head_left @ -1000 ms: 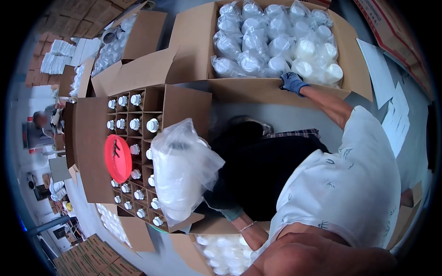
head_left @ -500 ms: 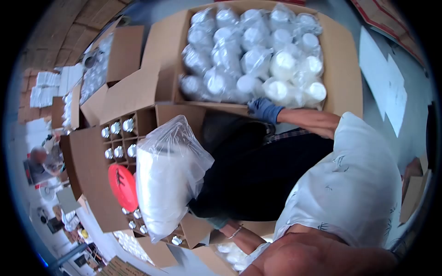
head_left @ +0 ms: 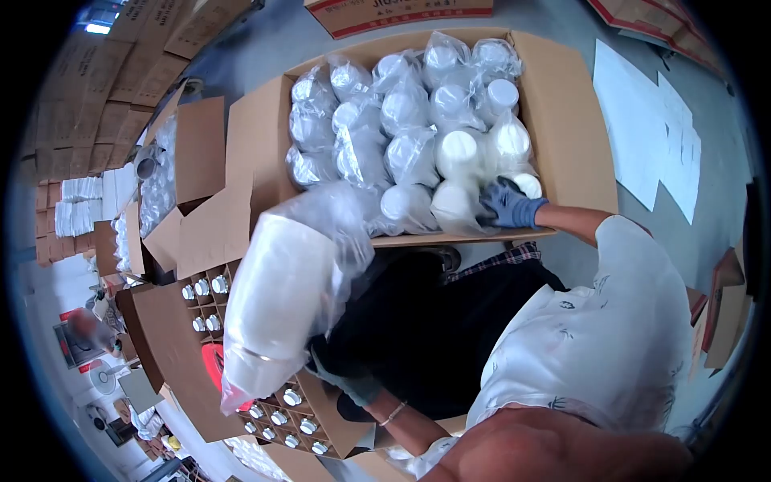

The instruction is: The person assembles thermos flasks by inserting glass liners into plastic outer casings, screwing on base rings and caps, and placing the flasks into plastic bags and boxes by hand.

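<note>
Head view, right hand (head_left: 511,203): in a blue glove, it is reaching into the big box (head_left: 569,132) and touching a white bottle (head_left: 452,205) wrapped in plastic; I cannot tell if its fingers are gripping.
Left hand (head_left: 357,386): gloved too, it is meeting the lower edge of the large bagged bottle (head_left: 281,277) (some fingers are hiding), so holding or merely propping, I cannot tell.
Large bagged bottle: it is slanting above the divided box (head_left: 173,353), covering part of the red dish (head_left: 211,363).
Slippery bag: loose plastic could be sliding against a glove, dropping that bottle onto the capped bottles (head_left: 292,397).
Tight rows: crowded neighbours could be snagging and tearing a wrapper.
</note>
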A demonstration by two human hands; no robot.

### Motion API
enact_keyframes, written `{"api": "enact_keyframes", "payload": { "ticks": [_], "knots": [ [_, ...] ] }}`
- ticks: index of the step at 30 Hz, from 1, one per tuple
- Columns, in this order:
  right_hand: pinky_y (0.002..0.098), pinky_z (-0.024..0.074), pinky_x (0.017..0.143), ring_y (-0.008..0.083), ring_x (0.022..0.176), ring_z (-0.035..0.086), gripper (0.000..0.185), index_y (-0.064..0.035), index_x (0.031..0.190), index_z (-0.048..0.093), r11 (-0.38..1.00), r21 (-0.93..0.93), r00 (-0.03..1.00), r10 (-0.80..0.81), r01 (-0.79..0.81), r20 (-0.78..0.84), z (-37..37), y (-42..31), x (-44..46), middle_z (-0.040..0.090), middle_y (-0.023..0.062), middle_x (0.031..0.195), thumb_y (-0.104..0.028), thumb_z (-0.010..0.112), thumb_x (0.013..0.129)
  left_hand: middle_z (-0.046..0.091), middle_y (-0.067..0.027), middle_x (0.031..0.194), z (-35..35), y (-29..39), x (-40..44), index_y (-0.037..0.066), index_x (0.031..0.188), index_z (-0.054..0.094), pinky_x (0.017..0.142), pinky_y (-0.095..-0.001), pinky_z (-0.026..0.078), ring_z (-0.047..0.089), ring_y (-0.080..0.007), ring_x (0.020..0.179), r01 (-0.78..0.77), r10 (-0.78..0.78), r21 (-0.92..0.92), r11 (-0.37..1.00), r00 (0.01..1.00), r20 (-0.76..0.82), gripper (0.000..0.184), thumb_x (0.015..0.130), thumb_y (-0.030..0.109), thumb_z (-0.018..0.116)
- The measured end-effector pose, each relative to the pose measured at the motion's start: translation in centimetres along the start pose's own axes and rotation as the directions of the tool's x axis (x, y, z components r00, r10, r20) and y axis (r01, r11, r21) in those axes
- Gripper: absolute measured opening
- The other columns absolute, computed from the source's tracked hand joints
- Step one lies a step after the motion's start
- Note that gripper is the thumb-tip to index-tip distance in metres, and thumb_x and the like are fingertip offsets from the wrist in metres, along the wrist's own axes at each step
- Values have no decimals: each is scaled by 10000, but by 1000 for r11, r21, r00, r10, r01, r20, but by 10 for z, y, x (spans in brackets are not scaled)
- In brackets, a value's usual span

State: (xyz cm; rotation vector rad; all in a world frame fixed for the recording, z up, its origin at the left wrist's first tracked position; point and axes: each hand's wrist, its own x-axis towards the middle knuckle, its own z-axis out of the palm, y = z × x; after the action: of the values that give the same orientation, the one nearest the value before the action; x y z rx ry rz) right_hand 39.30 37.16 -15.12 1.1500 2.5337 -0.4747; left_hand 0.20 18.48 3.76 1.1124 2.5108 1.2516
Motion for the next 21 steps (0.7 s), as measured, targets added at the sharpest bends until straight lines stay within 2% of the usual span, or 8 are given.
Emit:
{"api": "enact_keyframes", "payload": {
  "ticks": [2,4,5,7,9,11,15,21],
  "knots": [
    [490,378,990,347,1176,501,644,-104,1233,554,995,95,990,-9,-4,140,-29,2,-7,512,164,1287,-598,498,823,587,-208,1087,20,-13,5,-74,965,611,795,-388,520,592,-324,934,132,-128,-241,961,991,32,230,859,124,560],
    [403,477,860,280,1071,580,540,-124,1190,570,977,144,975,-132,159,-181,-38,43,13,563,114,1232,-537,503,847,564,-216,1162,35,-12,9,-81,1060,563,826,-386,537,612,-316,969,-52,76,-173,984,988,133,277,906,143,507],
    [371,496,800,256,1001,606,443,-134,1150,587,984,-139,839,-171,115,-516,-69,58,14,604,95,1145,-465,508,867,557,-217,1178,42,-7,6,-80,1106,534,844,-397,537,613,-316,981,-92,114,-123,988,975,189,305,927,160,479],
    [347,515,714,233,873,644,295,-137,1058,625,994,101,500,114,-51,-859,-120,75,30,654,89,974,-353,527,882,552,-212,1190,54,9,-1,-77,1182,478,870,-420,535,614,-314,994,-44,63,-79,996,963,263,351,957,189,435],
    [378,499,701,264,825,633,251,-87,1019,622,574,809,621,680,-122,-389,-126,109,64,646,127,889,-275,557,868,552,-189,1174,69,15,-6,-68,1183,478,869,-425,536,616,-308,979,98,-48,-178,979,964,262,349,954,193,445],
    [397,488,697,284,809,629,272,-49,966,642,378,802,746,655,-462,121,-71,160,131,646,171,869,-266,567,820,555,-172,1152,81,29,-10,-63,1183,478,864,-427,539,618,-304,965,193,-120,-250,949,953,278,347,951,194,454],
    [398,498,711,296,798,640,301,-47,934,685,796,430,880,475,-426,-7,62,207,246,669,196,889,-241,537,759,584,-159,1036,96,42,-18,-57,1079,540,818,-421,555,619,-286,937,422,-233,-489,764,886,401,281,930,175,483],
    [409,496,728,286,789,648,434,-37,1039,636,625,765,882,436,-154,-178,-77,180,101,674,173,876,-382,573,784,582,-116,906,88,19,-34,-39,880,592,855,-395,485,569,-245,850,91,-58,-153,984,976,212,125,881,78,547]
  ]
}}
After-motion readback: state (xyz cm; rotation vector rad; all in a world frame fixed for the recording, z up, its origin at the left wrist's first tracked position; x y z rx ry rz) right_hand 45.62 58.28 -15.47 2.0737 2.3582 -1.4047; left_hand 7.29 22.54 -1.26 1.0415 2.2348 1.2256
